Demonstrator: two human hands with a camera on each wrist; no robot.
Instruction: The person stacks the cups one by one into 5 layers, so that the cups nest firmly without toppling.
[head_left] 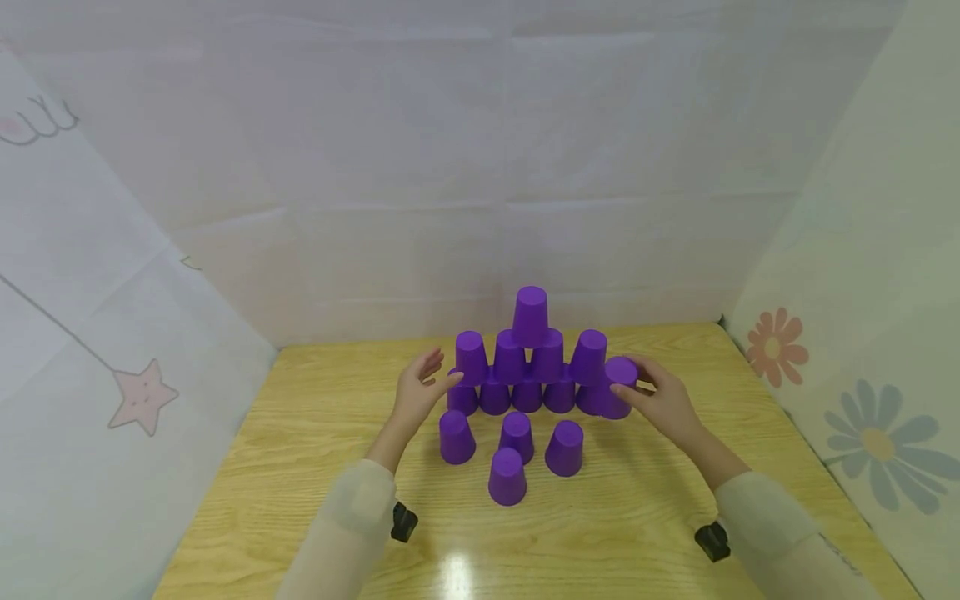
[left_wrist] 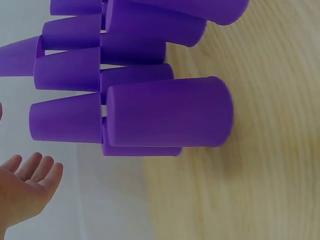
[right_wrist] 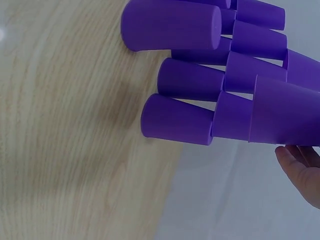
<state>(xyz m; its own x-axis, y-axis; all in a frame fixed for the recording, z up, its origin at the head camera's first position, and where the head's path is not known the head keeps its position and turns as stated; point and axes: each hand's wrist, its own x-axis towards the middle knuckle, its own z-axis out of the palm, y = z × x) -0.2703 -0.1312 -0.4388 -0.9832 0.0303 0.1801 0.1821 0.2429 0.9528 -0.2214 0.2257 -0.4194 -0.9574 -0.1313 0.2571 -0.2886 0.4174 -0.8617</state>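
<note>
Upside-down purple cups stand in a stack [head_left: 527, 396] at the back of the wooden table: a bottom row, a second row on it and a single top cup [head_left: 531, 317]. My right hand [head_left: 663, 404] grips another purple cup [head_left: 621, 398] between thumb and fingers, just right of the stack; the right wrist view has this held cup [right_wrist: 290, 112] raised off the table, overlapping the second row. By the stack's left end is my left hand [head_left: 422, 390], fingers extended and nothing in it. In the left wrist view this hand [left_wrist: 30, 187] is apart from the cups.
Several loose upside-down cups stand in front of the stack: a left one [head_left: 457, 437], a middle one [head_left: 517, 435], a right one [head_left: 565, 447] and the nearest [head_left: 507, 477]. Cloth-covered walls [head_left: 480, 167] border the table [head_left: 300, 492].
</note>
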